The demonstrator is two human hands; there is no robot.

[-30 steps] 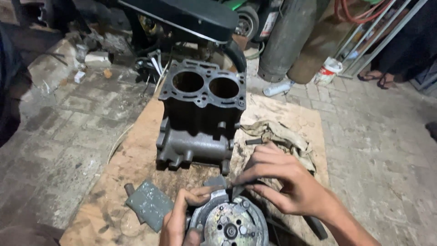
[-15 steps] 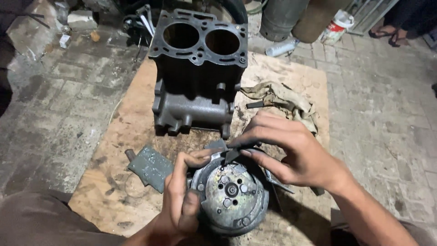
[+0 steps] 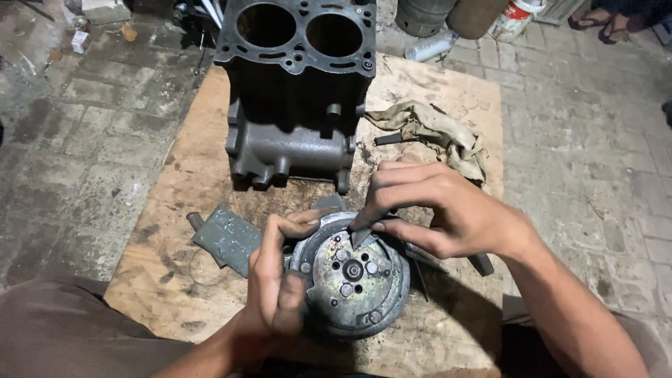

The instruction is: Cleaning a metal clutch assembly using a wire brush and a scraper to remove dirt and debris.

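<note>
Clamped around the rim of a round grey metal clutch disc (image 3: 353,276), the left hand (image 3: 276,280) steadies it on the worn wooden board (image 3: 168,280) before a dark two-bore engine block (image 3: 297,84). Right hand (image 3: 441,210) pinches a thin metal tool (image 3: 364,234) against its face. It looks heavy, rigid and greasy; the rim seems the surest hold.
</note>
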